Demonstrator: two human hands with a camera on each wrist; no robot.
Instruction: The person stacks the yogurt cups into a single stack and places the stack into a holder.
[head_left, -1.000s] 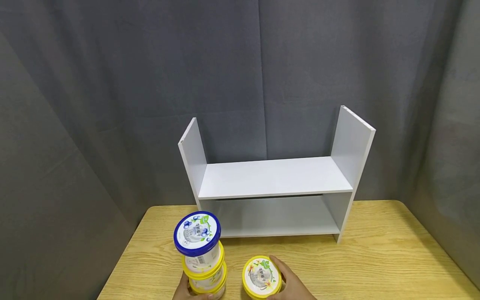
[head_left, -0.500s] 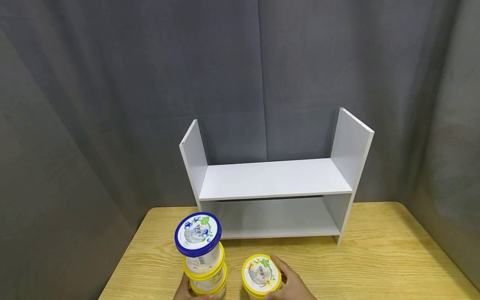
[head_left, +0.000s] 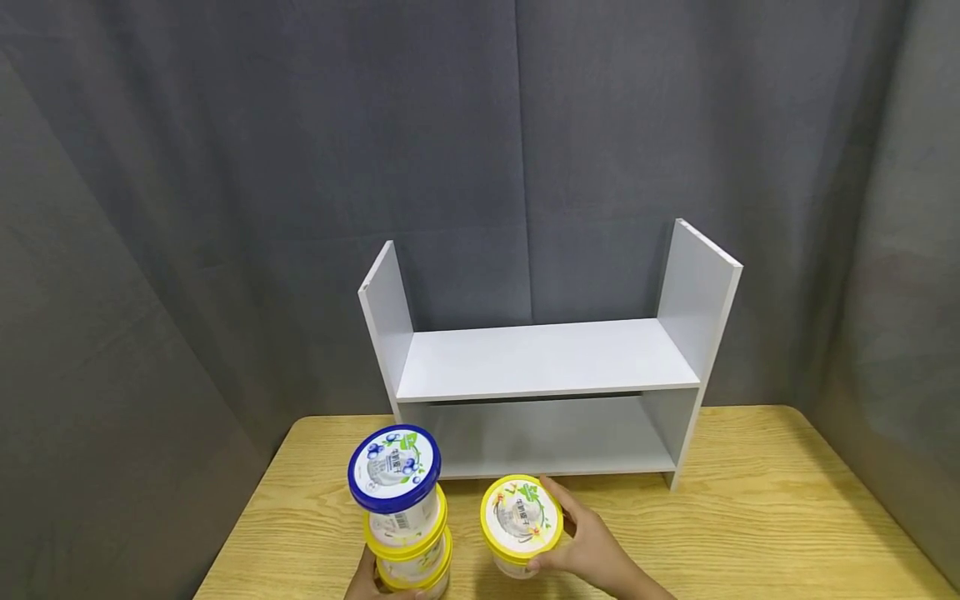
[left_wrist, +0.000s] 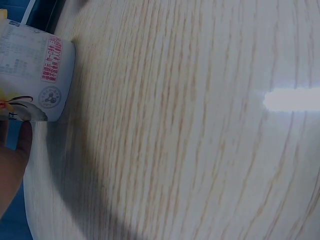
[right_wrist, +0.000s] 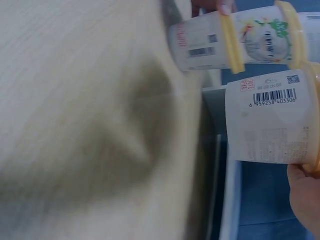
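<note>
Three round tubs stand stacked at the front of the table in the head view. A tub with a blue lid (head_left: pixel 395 468) and blueberry pictures is on top, over two yellow-lidded tubs (head_left: pixel 405 550). My left hand (head_left: pixel 366 578) holds the lowest tub, near its lid; that tub's printed white side (left_wrist: pixel 35 70) shows in the left wrist view. To the right of the stack, my right hand (head_left: pixel 588 546) grips another yellow-lidded tub (head_left: pixel 521 518) by its rim, thumb and fingers on opposite sides. In the right wrist view this tub's barcoded side (right_wrist: pixel 270 120) hangs clear of the tabletop.
A white two-level shelf (head_left: pixel 547 358) with tall side panels stands at the back of the wooden table (head_left: pixel 787 500), just beyond the tubs. Grey curtains (head_left: pixel 300 167) hang behind it and at both sides.
My right hand has lifted its yellow-lidded tub off the table and moved it slightly forward. The left hand and the stack have stayed in place.
</note>
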